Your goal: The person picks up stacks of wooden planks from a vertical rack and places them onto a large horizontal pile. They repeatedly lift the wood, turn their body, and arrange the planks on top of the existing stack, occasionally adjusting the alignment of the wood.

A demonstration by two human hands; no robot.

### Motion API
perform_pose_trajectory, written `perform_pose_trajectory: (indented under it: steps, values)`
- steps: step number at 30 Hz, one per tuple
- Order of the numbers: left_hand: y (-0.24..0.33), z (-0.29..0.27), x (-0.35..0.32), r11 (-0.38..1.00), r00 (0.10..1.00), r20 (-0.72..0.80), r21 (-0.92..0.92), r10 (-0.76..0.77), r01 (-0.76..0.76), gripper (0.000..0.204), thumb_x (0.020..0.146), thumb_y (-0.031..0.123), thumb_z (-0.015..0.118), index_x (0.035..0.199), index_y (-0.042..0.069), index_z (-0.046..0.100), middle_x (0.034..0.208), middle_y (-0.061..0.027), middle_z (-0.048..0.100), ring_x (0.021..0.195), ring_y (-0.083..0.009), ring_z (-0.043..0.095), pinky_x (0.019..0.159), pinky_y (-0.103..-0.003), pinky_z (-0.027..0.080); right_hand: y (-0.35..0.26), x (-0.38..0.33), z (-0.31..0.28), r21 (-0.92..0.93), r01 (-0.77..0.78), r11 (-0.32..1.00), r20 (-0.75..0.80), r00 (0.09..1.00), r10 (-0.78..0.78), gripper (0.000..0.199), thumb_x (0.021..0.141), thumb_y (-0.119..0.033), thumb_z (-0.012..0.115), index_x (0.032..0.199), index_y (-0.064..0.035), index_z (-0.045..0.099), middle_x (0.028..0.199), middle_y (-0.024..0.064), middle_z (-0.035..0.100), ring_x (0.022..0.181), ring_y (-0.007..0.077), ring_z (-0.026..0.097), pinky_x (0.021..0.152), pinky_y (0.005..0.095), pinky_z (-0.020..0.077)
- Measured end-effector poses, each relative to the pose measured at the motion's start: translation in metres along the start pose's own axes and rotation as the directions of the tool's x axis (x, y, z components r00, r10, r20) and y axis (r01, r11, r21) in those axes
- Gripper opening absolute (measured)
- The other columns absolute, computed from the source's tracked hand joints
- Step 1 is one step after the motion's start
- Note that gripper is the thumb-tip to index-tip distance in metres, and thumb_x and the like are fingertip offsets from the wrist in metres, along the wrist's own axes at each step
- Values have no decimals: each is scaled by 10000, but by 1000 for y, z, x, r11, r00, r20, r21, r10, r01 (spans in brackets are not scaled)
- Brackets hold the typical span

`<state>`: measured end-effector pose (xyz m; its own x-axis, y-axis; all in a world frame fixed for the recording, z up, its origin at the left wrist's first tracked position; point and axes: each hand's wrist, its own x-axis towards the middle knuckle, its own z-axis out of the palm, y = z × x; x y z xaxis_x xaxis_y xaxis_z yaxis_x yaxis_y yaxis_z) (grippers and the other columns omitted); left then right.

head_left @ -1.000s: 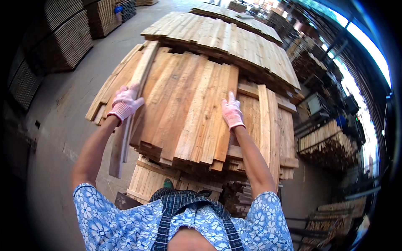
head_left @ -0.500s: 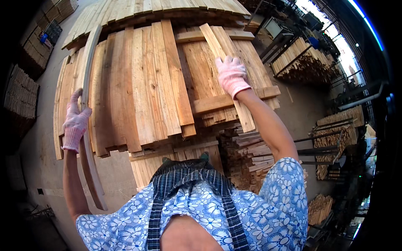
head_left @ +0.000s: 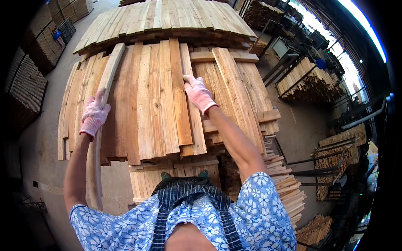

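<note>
My left hand [head_left: 94, 115], in a pinkish-white knit glove, is closed round a long, narrow greyish board [head_left: 114, 62]. That board slants over the left part of a layer of planks [head_left: 144, 104], and its near end juts past the stack's front edge. My right hand [head_left: 199, 94], gloved alike, grips a narrow pale board [head_left: 197, 129] along its right side. This board lies against a reddish-brown plank [head_left: 178, 83] at the right end of the layer. Farther right, a wider loose board [head_left: 236, 92] rests aslant across two crosspieces [head_left: 268, 116].
Behind the layer rises another plank stack [head_left: 167, 21]. Lower boards [head_left: 192, 170] lie near my feet, with a pile of loose sticks [head_left: 284, 180] to their right. More timber stacks stand on the far left [head_left: 27, 79] and on racks at right [head_left: 310, 79].
My right hand has moved left with the narrow board, bringing it beside the laid planks. My left hand and its long board have shifted slightly right. The wider loose board stays on the crosspieces.
</note>
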<state>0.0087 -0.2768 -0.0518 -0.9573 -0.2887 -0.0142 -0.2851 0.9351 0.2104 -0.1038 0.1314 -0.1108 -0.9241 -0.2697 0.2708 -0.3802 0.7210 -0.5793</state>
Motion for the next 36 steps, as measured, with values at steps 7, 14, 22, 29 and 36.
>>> perform_pose_trajectory:
  steps: [7,14,22,29,36]
  values:
    - [-4,-8,-19,999,998,-45,-7,-40,40,699,923,286,679,1541,333,357,1393,-255,510,1298,-465,520,1072,-527,465,-1,-18,-135,-695,-352,627,-131,919,371,894,884,-654,633,1611,-254,298,1427,284,519,1287,448,551,1105,554,411]
    - [-5,-6,-23,999,997,-79,-47,-15,11,646,920,275,676,1510,290,415,1338,-204,533,1272,-433,527,1037,-514,480,59,-32,-166,108,-468,877,206,874,441,1056,864,-457,759,1650,-117,140,1494,252,513,1386,344,498,1150,375,372]
    - [-7,-6,-23,999,996,-89,-30,11,-14,648,918,276,676,1512,282,416,1318,-201,543,1253,-419,540,1023,-514,484,29,4,-165,-231,-367,901,140,904,404,1008,867,-472,702,1648,-146,154,1361,246,610,1016,322,675,910,425,544]
    - [5,-14,-26,1000,999,-48,-6,-23,23,630,929,306,655,1511,282,415,1348,-201,528,1252,-410,549,999,-521,499,49,15,-128,-508,-376,775,117,861,495,1008,862,-343,654,1654,-172,55,1270,295,656,1187,415,651,1013,497,499]
    - [16,-23,-34,998,998,-9,-8,-59,59,649,918,280,657,1518,270,410,1359,-196,512,1272,-399,532,1028,-505,489,-1,20,-131,-133,-343,930,191,912,363,1063,832,-386,718,1641,-67,106,1376,278,604,1211,357,638,1044,402,474]
